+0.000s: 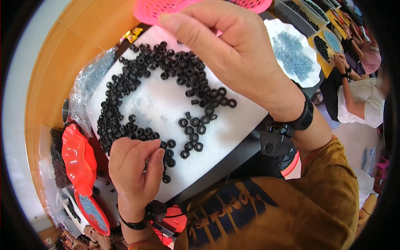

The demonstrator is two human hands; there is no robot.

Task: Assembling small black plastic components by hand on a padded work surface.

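Two hands at work over a white foam pad, strewn with small black rubber rings. Nearest, the left hand, at the pad's near edge: fingers curled narrow, thumb and forefinger pinched among the rings, though whether on one ring or several, cannot tell. Black wristband on that wrist. Just left of it, a red scalloped dish, and nearer still a second red dish of bluish bits. Farther and right, the right hand, raised above the pad, fingers drawn together, thumb pointing left; anything held between them hidden from this view. Black watch on its wrist. Beyond, a pink perforated basket at the far edge, a clear bag of pale parts far left, a white plate of blue-grey pieces far right. Other people's arms far right, apart from this work.

Likely trouble: rings near the left hand lying close to the pad's near edge, easily nudged off by a sweeping finger; loose pinch, dropped ring, rolling away out of sight.
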